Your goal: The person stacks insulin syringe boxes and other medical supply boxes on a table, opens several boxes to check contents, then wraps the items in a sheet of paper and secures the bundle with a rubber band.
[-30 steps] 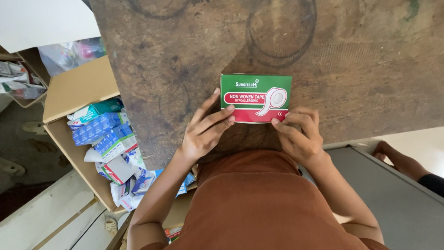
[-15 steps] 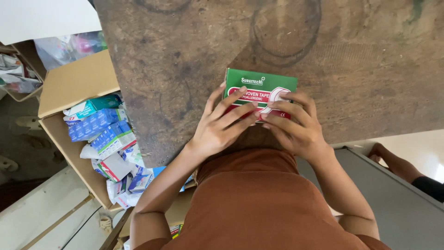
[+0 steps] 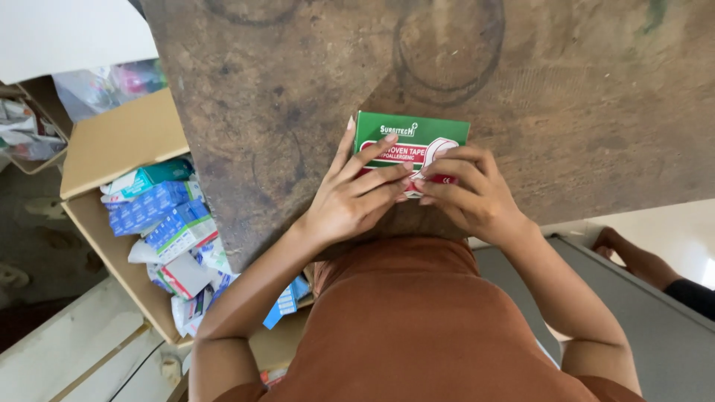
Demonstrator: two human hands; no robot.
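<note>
Here the left hand and right hand press curled fingers onto the green and red box, pinning it flat on the worn wooden table, near its edge, so it stays steady.

Box bottom hidden beneath fingers

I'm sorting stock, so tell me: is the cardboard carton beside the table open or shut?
Open. The cardboard carton has its flap folded back, and blue and white packets lie exposed inside.
</note>
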